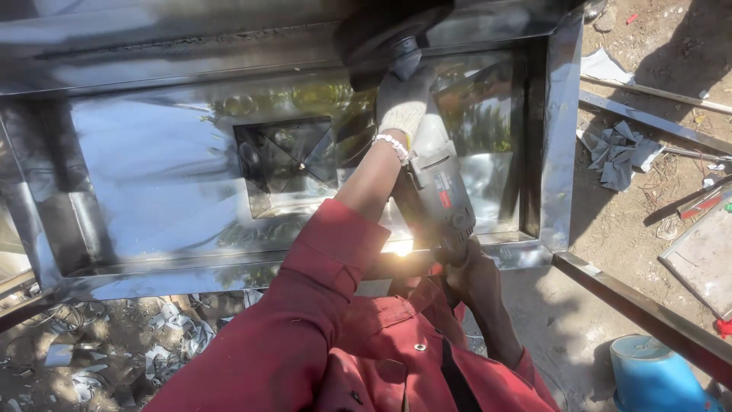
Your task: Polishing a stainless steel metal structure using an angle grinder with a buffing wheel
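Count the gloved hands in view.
1: the left hand wears a white knit glove at the front of the grey angle grinder; the right hand, at its rear, is bare.

Bare sandy ground (610, 229) carries everything here — a large shiny steel hood (152, 175) lies on it, open side up. Crumpled grey scraps (621, 152) lie to its right, near long metal strips (656, 118). A blue bucket (652, 374) stands at lower right — foil-like offcuts (164, 339) litter the ground below the hood.
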